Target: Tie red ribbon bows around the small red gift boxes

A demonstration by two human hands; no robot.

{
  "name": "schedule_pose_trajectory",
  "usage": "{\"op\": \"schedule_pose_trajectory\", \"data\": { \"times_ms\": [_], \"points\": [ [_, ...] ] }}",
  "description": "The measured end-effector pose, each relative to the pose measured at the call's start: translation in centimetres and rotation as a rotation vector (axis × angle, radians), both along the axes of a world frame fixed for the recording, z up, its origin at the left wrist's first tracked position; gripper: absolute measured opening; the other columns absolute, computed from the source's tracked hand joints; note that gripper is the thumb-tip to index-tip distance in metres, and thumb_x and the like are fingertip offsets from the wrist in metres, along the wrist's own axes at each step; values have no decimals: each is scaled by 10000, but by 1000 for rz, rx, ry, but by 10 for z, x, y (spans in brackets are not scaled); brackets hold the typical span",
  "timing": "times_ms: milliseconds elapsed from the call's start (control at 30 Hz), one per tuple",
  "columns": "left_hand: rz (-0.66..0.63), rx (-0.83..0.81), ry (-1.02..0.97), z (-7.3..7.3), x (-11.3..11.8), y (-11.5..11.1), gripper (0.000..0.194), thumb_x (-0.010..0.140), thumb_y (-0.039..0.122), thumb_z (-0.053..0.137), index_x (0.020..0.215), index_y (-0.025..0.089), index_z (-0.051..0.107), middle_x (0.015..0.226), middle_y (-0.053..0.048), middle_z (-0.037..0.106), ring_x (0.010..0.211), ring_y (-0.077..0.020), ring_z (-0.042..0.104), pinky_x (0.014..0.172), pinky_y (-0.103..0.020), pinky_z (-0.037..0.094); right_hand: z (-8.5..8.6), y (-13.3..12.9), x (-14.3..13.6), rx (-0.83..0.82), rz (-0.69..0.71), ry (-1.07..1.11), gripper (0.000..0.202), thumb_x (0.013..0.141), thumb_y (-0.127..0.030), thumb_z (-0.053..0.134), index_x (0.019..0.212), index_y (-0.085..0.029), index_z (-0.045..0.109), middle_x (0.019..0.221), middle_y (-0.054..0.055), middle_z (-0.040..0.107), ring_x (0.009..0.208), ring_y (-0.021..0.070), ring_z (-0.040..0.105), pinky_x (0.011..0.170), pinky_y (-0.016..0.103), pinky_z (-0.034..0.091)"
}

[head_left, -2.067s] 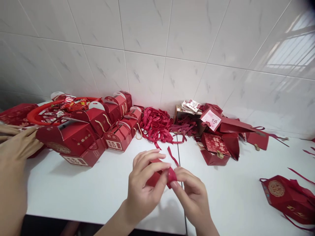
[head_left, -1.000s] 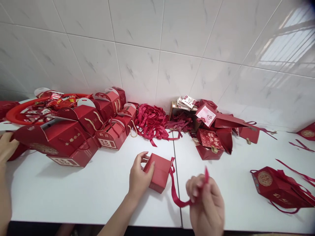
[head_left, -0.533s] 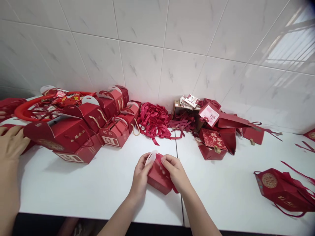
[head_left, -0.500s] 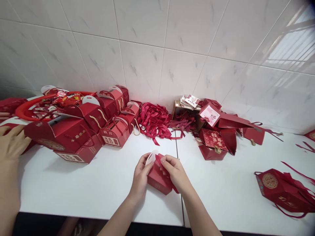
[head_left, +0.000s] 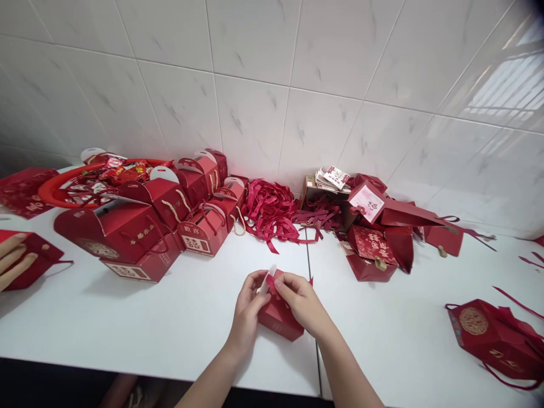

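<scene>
A small red gift box rests on the white table between my hands. My left hand is closed round its left side, the thumb and fingers gripping an upright flap with a white inner face. At the top of the box, my right hand pinches a piece of red ribbon between thumb and fingers. Part of that ribbon sticks out behind the right knuckles. The hands cover much of the box's top, so how the flaps sit there is hidden.
Red boxes are stacked at the left, beside a red basket of sweets. Loose red ribbons lie near the wall. More boxes stand at the right. Another person's hand holds a red box at the far left.
My right hand has brought the ribbon and flap closer together at the box top. The other person's hand now holds a red box at the left edge. The view has shifted slightly.
</scene>
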State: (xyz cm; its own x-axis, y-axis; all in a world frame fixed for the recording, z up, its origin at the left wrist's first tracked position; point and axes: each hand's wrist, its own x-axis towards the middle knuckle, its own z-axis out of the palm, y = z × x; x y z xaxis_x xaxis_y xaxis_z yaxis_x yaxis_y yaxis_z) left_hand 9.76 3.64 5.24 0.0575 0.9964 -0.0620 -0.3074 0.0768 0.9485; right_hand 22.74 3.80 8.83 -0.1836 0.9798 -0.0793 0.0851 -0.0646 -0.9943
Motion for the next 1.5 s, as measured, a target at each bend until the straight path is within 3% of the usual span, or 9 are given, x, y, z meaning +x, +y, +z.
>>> {"op": "schedule_pose_trajectory", "data": {
  "times_ms": [167,367,567,800,900,1000,1167,1367,1500],
  "points": [
    [-35,27,13,8,0,7,218,829,422,500,854,210,549,847,-12,573,788,-169,566,703,-277,459,-1,3,-2,22,-34,-67,296,840,-408,505,647,-184,497,606,-22,464,561,114,388,535,233,302],
    [-117,71,165,14,-7,31,243,782,385,588,685,190,481,666,25,491,632,-129,494,610,-232,415,-5,4,-4,51,-138,-72,317,819,-472,547,711,-175,568,625,-9,528,544,119,438,537,247,348],
    [289,371,895,-18,-66,53,216,732,294,607,556,221,506,531,19,509,444,-139,401,469,-234,273,-11,0,5,34,-452,453,303,751,-451,675,871,-192,575,889,52,615,845,185,600,771,305,478],
    [410,415,911,-26,-91,58,171,722,282,602,580,228,524,603,-8,456,591,-191,431,554,-259,337,-15,4,15,-18,-456,832,197,718,-320,728,796,-192,601,896,15,597,938,166,608,915,312,450],
    [343,409,863,-12,-72,57,122,768,348,591,755,229,611,827,-64,573,821,-244,526,652,-300,426,-14,3,15,-36,-454,868,191,702,-299,739,789,-195,605,874,4,604,912,154,612,899,299,452],
    [14,364,696,5,-45,50,247,853,426,492,783,226,619,815,-44,607,777,-203,568,677,-280,461,-14,3,14,-38,-459,880,195,694,-285,744,786,-186,603,864,12,601,895,157,612,881,302,459],
    [-332,241,516,15,-18,37,261,858,432,497,736,202,518,658,26,484,608,-129,452,581,-223,390,-20,3,16,48,-552,842,217,703,-292,737,819,-185,587,895,26,575,884,163,594,865,332,466],
    [-249,225,694,3,-22,34,235,860,427,478,817,202,533,584,60,382,552,-121,402,549,-229,349,-52,-26,28,504,-914,316,180,761,-267,696,857,-195,561,896,17,514,858,144,523,789,289,433],
    [38,305,880,-1,-27,26,203,827,423,522,846,221,537,766,-9,542,729,-199,529,677,-307,419,-75,-53,36,422,-784,7,263,858,-364,579,679,-175,539,639,-22,428,593,113,413,571,242,349]
  ]
}}
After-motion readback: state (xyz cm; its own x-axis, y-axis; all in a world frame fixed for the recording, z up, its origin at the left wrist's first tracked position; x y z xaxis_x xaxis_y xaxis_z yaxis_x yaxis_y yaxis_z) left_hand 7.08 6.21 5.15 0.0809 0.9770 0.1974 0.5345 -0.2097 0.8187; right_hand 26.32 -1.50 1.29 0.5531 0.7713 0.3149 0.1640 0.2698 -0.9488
